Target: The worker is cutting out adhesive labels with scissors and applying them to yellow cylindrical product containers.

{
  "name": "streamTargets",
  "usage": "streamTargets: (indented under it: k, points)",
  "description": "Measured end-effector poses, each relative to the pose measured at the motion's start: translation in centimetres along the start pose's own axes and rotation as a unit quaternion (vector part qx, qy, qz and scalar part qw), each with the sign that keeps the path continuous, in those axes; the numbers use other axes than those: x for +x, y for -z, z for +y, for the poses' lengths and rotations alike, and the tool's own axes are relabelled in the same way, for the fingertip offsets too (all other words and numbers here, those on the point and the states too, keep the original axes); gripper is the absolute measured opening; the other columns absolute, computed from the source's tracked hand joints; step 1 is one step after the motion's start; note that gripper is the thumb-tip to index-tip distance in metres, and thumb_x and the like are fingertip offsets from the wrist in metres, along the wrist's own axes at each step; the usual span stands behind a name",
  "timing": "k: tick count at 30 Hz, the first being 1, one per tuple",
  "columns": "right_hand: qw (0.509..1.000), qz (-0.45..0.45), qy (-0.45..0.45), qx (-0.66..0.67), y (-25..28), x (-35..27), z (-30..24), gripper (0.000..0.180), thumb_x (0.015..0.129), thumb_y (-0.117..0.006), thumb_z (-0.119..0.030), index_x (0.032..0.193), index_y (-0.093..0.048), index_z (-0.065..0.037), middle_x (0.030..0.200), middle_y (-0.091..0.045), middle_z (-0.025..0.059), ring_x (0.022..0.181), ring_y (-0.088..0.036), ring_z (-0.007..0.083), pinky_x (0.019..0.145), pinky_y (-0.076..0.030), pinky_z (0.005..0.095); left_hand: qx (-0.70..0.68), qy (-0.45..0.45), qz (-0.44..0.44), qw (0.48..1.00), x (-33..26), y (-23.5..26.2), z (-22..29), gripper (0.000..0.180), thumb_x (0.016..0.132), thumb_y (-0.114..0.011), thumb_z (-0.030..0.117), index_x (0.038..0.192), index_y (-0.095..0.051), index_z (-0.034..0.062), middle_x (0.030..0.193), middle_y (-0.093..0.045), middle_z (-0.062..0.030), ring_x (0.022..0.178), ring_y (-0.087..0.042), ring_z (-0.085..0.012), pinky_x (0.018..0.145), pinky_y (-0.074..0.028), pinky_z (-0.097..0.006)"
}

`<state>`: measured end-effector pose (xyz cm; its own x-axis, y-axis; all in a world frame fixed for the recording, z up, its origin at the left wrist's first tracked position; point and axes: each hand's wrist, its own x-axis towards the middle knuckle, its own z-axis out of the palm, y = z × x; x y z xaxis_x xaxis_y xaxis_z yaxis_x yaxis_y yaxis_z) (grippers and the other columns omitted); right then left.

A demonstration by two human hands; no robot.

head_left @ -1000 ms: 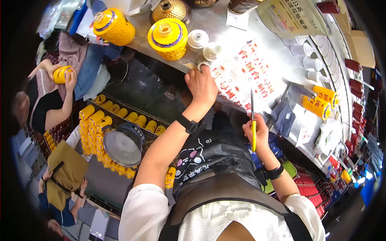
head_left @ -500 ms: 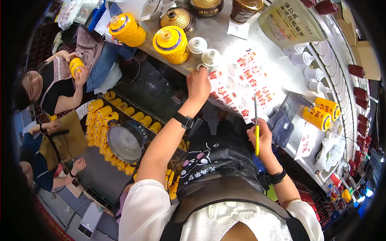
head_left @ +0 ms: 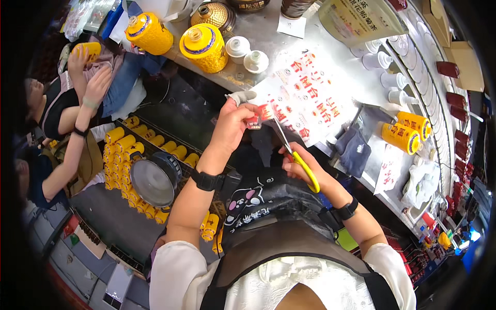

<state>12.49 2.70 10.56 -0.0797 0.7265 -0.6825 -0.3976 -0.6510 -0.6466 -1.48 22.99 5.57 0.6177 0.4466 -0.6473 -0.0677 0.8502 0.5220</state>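
Pinched between thumb and fingers, a small red-and-white printed piece [head_left: 253, 124] sits in the left hand [head_left: 231, 124], with a pale cover on one finger. Over on the other side, the right hand [head_left: 302, 166] is closed around the yellow-handled scissors [head_left: 308, 173] — blades angled up and to the left, tips close by the left fingertips. Whether those blades are parted, I cannot tell; nor whether the pinched piece is joined to the printed sheet [head_left: 315, 98], which lies just beyond both hands, white with red print, on the metal table [head_left: 268, 39] under bright light. Past the left hand stand two white stoppers [head_left: 247, 54], side by side, and next to them a yellow jar [head_left: 204, 51], upright, with a gold domed lid [head_left: 219, 18] behind it. Right of the sheet, a dark blue cloth [head_left: 354, 151] rests near the table's edge, and two yellow bottles [head_left: 400, 138] lie beyond it. Out to the left — a co-worker's raised hand [head_left: 78, 61] grips another yellow container [head_left: 91, 50], well apart from the scissors.
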Motion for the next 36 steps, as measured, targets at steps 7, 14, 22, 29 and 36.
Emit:
streamTargets:
  k: [7, 14, 22, 29, 36]
  points:
    - [0.999, 0.011, 0.032, -0.019, -1.5, 0.5, -1.8, 0.033, 0.089, -0.061, -0.011, 0.119, -0.047, -0.010, 0.083, -0.047, -0.0018, 0.071, -0.045, 0.0059, 0.066, -0.041, 0.0210, 0.070, -0.030, -0.019, 0.997, -1.7, -0.5, -0.1, 0.036, 0.083, -0.070, 0.008, 0.113, -0.050, 0.0054, 0.087, -0.064, -0.0017, 0.080, -0.061, -0.0090, 0.065, -0.046, -0.023]
    - [0.999, 0.012, 0.023, -0.020, -3.2, 1.3, -3.0, 0.032, 0.089, -0.060, -0.016, 0.119, -0.048, -0.010, 0.083, -0.047, -0.0015, 0.069, -0.045, 0.0061, 0.063, -0.041, 0.0212, 0.033, -0.096, -0.022, 0.995, -2.9, -0.8, 0.0, 0.039, 0.083, -0.067, -0.004, 0.118, -0.051, 0.0021, 0.090, -0.066, -0.0060, 0.082, -0.065, -0.0134, 0.075, -0.053, -0.027]
    - [0.997, 0.050, 0.039, -0.038, -4.0, 1.2, -1.7, 0.037, 0.087, -0.056, -0.020, 0.119, -0.047, -0.003, 0.074, -0.054, 0.0055, 0.049, -0.048, 0.0103, 0.044, -0.036, 0.0223, -0.003, -0.152, 0.000, 0.988, -3.5, -0.4, -1.6, 0.037, 0.083, -0.065, -0.005, 0.116, -0.049, 0.0015, 0.084, -0.064, -0.0064, 0.078, -0.064, -0.0158, 0.075, -0.054, -0.029]
    - [0.998, 0.059, 0.028, -0.008, -4.4, 1.5, -2.6, 0.028, 0.088, -0.056, -0.013, 0.115, -0.049, -0.007, 0.064, -0.045, -0.0011, 0.043, -0.037, 0.0066, 0.040, -0.029, 0.0216, -0.010, -0.147, 0.017, 0.989, -3.1, -0.8, -0.9, 0.034, 0.082, -0.065, -0.007, 0.113, -0.052, 0.0000, 0.086, -0.065, -0.0065, 0.077, -0.063, -0.0141, 0.073, -0.053, -0.028]
    - [0.999, 0.033, 0.040, 0.014, -4.6, 2.1, -3.8, 0.024, 0.091, -0.056, -0.014, 0.113, -0.049, -0.009, 0.065, -0.041, -0.0056, 0.047, -0.034, 0.0031, 0.043, -0.027, 0.0196, -0.015, -0.164, 0.005, 0.986, -2.5, -0.3, 0.4, 0.036, 0.083, -0.062, -0.011, 0.114, -0.049, 0.0003, 0.085, -0.063, -0.0060, 0.080, -0.065, -0.0156, 0.076, -0.055, -0.029]
